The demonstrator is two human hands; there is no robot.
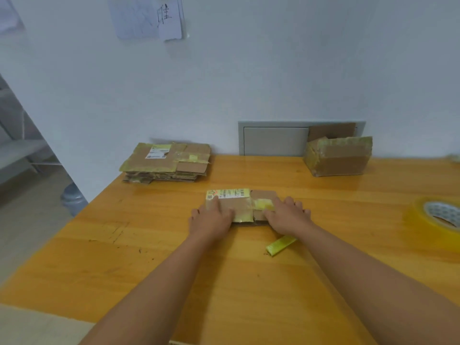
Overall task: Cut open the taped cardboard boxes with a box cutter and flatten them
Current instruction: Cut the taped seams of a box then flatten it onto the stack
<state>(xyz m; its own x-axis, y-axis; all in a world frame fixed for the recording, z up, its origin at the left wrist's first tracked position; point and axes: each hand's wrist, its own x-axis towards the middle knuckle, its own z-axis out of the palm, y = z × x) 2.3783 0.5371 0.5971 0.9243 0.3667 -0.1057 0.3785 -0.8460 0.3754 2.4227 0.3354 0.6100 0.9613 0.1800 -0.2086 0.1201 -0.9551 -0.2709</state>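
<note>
A flattened cardboard box [239, 202] with yellow tape and a white label lies in the middle of the wooden table [174, 257]. My left hand [211, 217] presses flat on its left part. My right hand [286, 215] presses flat on its right part. A yellow-green box cutter [281, 245] lies on the table just below my right wrist, in neither hand. At the back left sits a stack of flattened boxes [166, 161]. An upright taped cardboard box [338, 155], its top flap raised, stands at the back right against the wall.
A roll of clear yellow tape [438, 217] lies at the table's right edge. A grey wall panel [273, 139] sits behind the table. The table's left edge drops to the floor, where a water jug [72, 197] stands.
</note>
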